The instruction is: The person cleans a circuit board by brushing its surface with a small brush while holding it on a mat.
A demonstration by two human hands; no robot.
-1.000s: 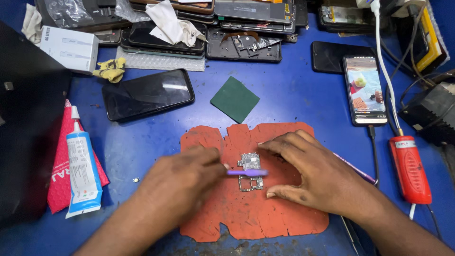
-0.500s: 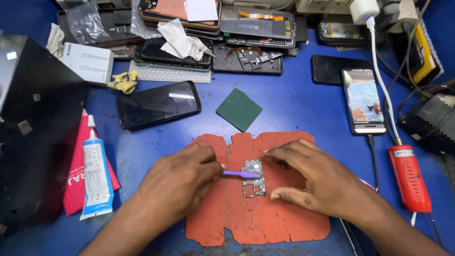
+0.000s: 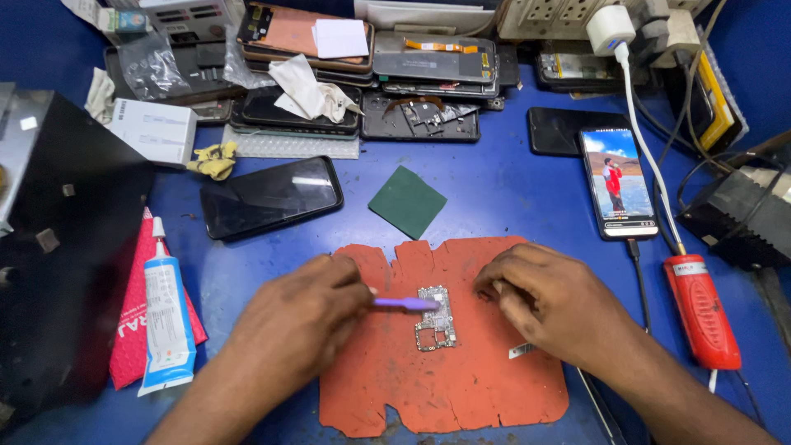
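Observation:
A small phone circuit board (image 3: pixel 435 319) lies on a torn orange-red work mat (image 3: pixel 461 387) on the blue table. My left hand (image 3: pixel 301 317) grips a thin purple tool (image 3: pixel 405 304), whose tip rests over the board's upper part. My right hand (image 3: pixel 552 301) sits on the mat just right of the board, fingers curled, fingertips near the board's top right edge; I cannot tell if they pinch anything. A small white label scrap (image 3: pixel 521 351) lies on the mat under that hand.
A black phone (image 3: pixel 270 196) and green square pad (image 3: pixel 407 200) lie beyond the mat. A lit phone (image 3: pixel 617 183) charges at right beside a red tool (image 3: pixel 702 309). A glue tube (image 3: pixel 167 317) on a red pouch lies left, by a black box (image 3: pixel 58 247). Stacked phone parts (image 3: pixel 371 74) line the back.
My right hand has shifted right, off the board, uncovering it. The purple tool stays over the board. The camera view has tilted, showing more of the back of the table.

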